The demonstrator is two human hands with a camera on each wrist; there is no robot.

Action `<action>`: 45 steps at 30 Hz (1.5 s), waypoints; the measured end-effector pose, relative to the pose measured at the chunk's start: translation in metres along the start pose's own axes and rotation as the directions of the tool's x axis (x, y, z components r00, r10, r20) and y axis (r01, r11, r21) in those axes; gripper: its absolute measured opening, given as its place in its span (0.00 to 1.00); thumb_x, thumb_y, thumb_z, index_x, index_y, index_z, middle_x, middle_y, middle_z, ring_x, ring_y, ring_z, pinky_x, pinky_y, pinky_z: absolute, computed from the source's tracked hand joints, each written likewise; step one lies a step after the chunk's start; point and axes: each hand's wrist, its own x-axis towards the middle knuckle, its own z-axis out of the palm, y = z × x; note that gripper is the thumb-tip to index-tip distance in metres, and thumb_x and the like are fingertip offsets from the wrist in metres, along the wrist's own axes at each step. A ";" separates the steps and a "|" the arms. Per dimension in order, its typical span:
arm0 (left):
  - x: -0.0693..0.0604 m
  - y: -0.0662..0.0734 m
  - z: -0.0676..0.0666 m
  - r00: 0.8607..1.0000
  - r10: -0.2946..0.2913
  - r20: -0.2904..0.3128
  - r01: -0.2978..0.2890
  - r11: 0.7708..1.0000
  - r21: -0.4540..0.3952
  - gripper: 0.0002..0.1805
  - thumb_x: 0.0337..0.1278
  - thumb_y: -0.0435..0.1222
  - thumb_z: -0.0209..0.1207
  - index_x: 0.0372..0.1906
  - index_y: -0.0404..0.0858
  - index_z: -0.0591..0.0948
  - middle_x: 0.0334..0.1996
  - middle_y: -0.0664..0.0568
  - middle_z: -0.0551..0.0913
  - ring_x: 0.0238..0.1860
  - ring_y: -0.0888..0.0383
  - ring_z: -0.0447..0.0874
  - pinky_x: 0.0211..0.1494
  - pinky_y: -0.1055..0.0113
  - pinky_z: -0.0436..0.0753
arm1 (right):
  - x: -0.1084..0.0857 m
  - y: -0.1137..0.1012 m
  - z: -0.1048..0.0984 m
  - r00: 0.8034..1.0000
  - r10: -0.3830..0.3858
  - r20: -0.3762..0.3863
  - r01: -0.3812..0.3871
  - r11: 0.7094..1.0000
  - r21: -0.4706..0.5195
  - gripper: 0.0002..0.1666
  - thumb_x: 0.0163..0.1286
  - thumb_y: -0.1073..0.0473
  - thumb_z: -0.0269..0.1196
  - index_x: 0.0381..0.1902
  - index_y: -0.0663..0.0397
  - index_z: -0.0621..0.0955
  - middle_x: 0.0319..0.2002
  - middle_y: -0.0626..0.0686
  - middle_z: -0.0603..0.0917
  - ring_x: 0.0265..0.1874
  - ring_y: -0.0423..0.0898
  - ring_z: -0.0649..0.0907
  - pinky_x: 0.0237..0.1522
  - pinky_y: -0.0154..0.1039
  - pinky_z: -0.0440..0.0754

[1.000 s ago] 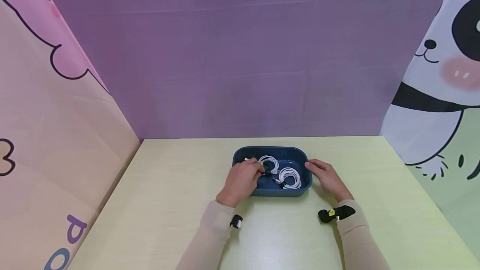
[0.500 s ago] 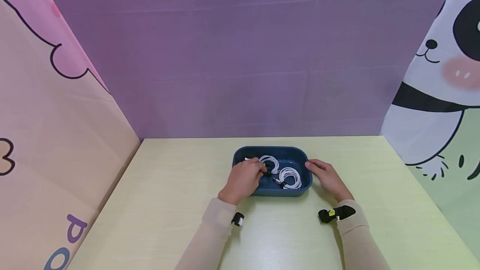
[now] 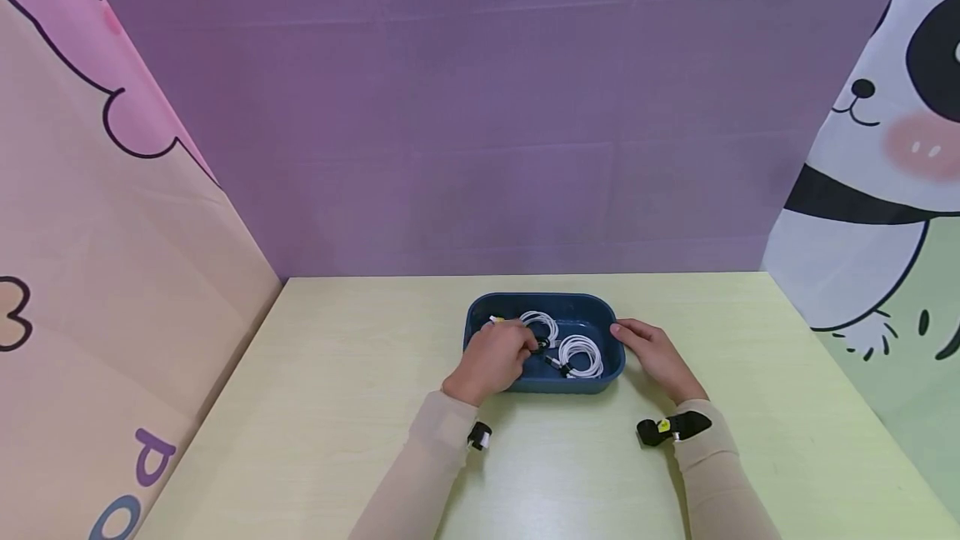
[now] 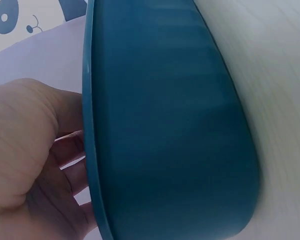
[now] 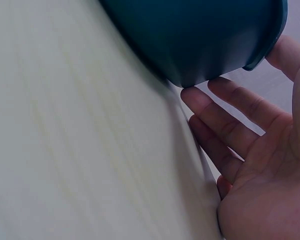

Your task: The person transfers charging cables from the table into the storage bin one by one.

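Note:
A dark blue storage box (image 3: pixel 558 385) stands on the table, with a coiled white cable (image 3: pixel 581 357) lying in its front right part. Another white cable coil (image 3: pixel 542 323) lies behind it, towards the box's middle. My left hand (image 3: pixel 491 361) reaches over the front wall, fingers bent down inside, and pinches a black cable (image 3: pixel 543 343), mostly covered by the hand. In the left wrist view the box wall hides those fingertips. My right hand (image 3: pixel 656 357) holds the box's right end, thumb at the rim and fingers (image 5: pixel 225 115) against the outer wall.
A small white end with a bit of yellow (image 3: pixel 495 320) shows behind the left hand in the box. The pale wooden table (image 3: pixel 360 407) ends at a purple cloth backdrop (image 3: pixel 480 148). Printed cloths hang along both sides.
My left hand has shifted slightly right inside the box, its fingertips moving with the black cable towards the white coils. My right hand and the box stay in place.

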 end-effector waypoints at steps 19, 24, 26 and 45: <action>0.006 0.003 0.004 0.993 -0.035 0.111 0.034 0.999 0.010 0.07 0.66 0.33 0.65 0.43 0.42 0.91 0.42 0.54 0.90 0.47 0.56 0.87 0.54 0.61 0.85 | -0.001 -0.001 0.000 1.000 -0.002 0.005 0.002 1.000 0.003 0.39 0.79 0.37 0.52 0.74 0.60 0.70 0.75 0.64 0.68 0.78 0.64 0.61 0.77 0.66 0.55; 0.008 0.003 0.006 0.989 -0.049 0.140 0.050 0.999 -0.005 0.06 0.65 0.33 0.65 0.41 0.43 0.91 0.41 0.55 0.90 0.47 0.56 0.86 0.55 0.60 0.85 | -0.001 -0.001 0.000 1.000 -0.003 0.006 0.003 1.000 0.008 0.39 0.80 0.38 0.52 0.74 0.61 0.70 0.75 0.64 0.68 0.78 0.64 0.61 0.77 0.66 0.55; 0.009 0.003 0.005 0.988 -0.048 0.148 0.050 0.999 -0.007 0.06 0.65 0.33 0.65 0.41 0.43 0.91 0.41 0.55 0.90 0.46 0.56 0.86 0.55 0.60 0.85 | -0.002 -0.002 0.000 1.000 -0.006 0.006 0.006 1.000 0.013 0.39 0.79 0.37 0.53 0.73 0.61 0.70 0.75 0.64 0.68 0.78 0.64 0.61 0.77 0.66 0.55; 0.019 -0.003 0.007 0.967 -0.034 0.252 0.050 0.997 -0.057 0.09 0.61 0.30 0.67 0.37 0.47 0.92 0.37 0.60 0.90 0.40 0.63 0.84 0.48 0.65 0.86 | -0.001 -0.002 0.001 1.000 0.006 0.006 -0.005 1.000 -0.006 0.42 0.76 0.32 0.53 0.73 0.59 0.71 0.75 0.64 0.68 0.78 0.64 0.61 0.77 0.67 0.54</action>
